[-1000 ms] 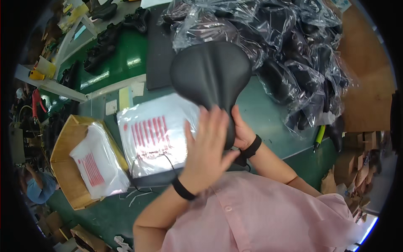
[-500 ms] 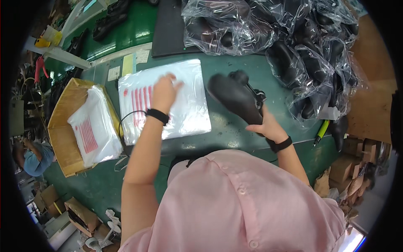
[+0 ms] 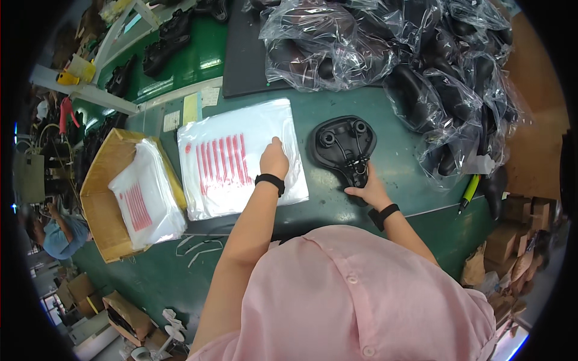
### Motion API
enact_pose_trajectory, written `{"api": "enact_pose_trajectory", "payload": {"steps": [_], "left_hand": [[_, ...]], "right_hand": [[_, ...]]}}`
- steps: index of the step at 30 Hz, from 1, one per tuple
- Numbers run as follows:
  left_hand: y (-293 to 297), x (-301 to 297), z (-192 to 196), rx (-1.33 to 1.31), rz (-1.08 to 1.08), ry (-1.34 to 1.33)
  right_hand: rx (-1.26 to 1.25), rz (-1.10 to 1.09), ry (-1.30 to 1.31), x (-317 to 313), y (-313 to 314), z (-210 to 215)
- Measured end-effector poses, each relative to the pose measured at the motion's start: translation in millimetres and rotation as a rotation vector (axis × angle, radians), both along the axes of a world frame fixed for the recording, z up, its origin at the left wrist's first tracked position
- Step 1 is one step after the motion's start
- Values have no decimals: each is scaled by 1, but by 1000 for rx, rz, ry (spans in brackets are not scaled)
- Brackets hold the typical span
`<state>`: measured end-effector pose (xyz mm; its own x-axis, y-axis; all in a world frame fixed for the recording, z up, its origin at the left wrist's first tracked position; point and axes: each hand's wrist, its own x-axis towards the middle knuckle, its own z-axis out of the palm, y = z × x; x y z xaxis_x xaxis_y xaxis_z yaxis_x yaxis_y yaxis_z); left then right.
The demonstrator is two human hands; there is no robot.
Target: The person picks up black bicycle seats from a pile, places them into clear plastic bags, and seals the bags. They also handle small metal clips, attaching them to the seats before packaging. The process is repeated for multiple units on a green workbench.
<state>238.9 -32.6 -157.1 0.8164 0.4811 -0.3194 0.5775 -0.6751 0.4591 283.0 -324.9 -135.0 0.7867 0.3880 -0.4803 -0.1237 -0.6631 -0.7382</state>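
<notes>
Fingers of the right hand (image 3: 376, 191) grip the bike seat (image 3: 340, 141) by its narrow nose in the head view. Tilted a moment ago, the seat now shows its underside, springs and rails facing up. The left hand (image 3: 275, 161) has shifted right across the stacked bags (image 3: 226, 162), fingers curled; whether they pinch one, I cannot tell. The desk's (image 3: 397, 177) near edge runs close to the nose; bare space separates the seat from the wrapped seats (image 3: 415, 96).
</notes>
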Motion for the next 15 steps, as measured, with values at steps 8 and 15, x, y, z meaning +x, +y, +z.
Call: {"api": "enact_pose_trajectory", "payload": {"steps": [8, 15], "left_hand": [[-73, 6, -32, 726, -284, 361], [18, -18, -7, -213, 50, -138]], "right_hand": [[473, -80, 580, 9, 21, -11], [607, -192, 748, 8, 8, -30]]}}
